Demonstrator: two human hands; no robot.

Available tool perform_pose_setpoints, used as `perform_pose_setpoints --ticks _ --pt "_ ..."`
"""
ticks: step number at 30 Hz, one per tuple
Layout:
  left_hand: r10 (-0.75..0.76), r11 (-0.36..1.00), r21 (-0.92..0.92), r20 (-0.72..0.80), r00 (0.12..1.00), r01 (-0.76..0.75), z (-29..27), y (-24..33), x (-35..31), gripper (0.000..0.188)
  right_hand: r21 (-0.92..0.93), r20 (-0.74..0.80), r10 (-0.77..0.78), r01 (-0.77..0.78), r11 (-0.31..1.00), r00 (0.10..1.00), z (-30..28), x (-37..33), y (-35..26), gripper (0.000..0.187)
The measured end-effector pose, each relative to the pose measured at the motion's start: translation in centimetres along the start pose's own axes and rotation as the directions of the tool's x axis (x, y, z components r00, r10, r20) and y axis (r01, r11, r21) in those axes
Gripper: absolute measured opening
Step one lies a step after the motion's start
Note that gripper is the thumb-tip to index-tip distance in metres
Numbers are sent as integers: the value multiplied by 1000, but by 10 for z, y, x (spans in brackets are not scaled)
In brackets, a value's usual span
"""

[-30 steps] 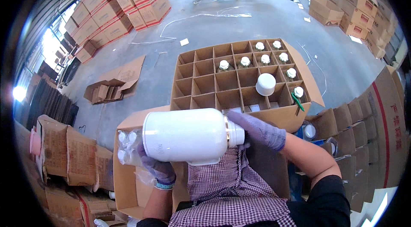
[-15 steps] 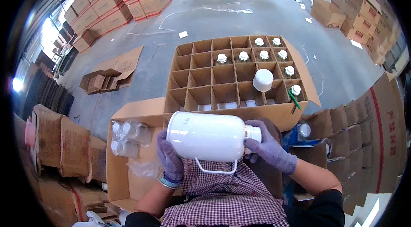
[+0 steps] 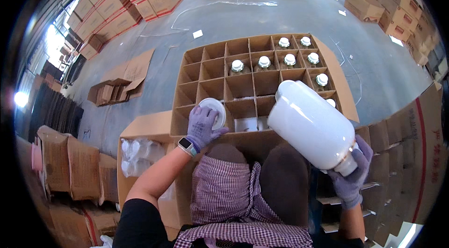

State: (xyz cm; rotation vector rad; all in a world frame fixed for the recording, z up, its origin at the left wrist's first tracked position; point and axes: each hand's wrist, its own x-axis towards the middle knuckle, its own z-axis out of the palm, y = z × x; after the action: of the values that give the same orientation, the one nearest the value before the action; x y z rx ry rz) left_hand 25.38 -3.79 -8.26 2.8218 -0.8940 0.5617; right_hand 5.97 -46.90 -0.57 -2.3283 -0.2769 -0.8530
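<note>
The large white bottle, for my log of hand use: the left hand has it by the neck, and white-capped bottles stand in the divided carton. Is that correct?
Wrong hand: the head view shows the right hand holding the large white bottle by the neck. White-capped bottles do stand in the divided carton, as you say.

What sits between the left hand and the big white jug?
Head view: the white round piece touching the left hand, then the divided carton's near compartments, up to the white jug; no bottles showing there.
</note>
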Motion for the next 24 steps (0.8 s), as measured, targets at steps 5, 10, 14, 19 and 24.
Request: perform_pose_setpoints --ticks 5,10,14,19,24 --pt "-98 989 -128 -223 970 70 27 -11 111 51 -4 -51 156 -156 988 986 -3 -16 15 87" --pt "-423 901 93 412 807 424 121 -62 221 61 108 -81 199 -190 976 977 10 -11 17 87" --pt "-312 948 121 541 781 295 116 -71 250 74 43 -83 200 -196 980 976 -4 -9 14 88" --pt "-227 968 -103 13 974 227 -9 -40 208 56 90 -171 219 -206 974 961 -26 -16 18 94" --pt "-77 986 -164 -230 970 39 -188 26 90 78 356 -167 487 -408 841 857 -28 -8 -13 104"
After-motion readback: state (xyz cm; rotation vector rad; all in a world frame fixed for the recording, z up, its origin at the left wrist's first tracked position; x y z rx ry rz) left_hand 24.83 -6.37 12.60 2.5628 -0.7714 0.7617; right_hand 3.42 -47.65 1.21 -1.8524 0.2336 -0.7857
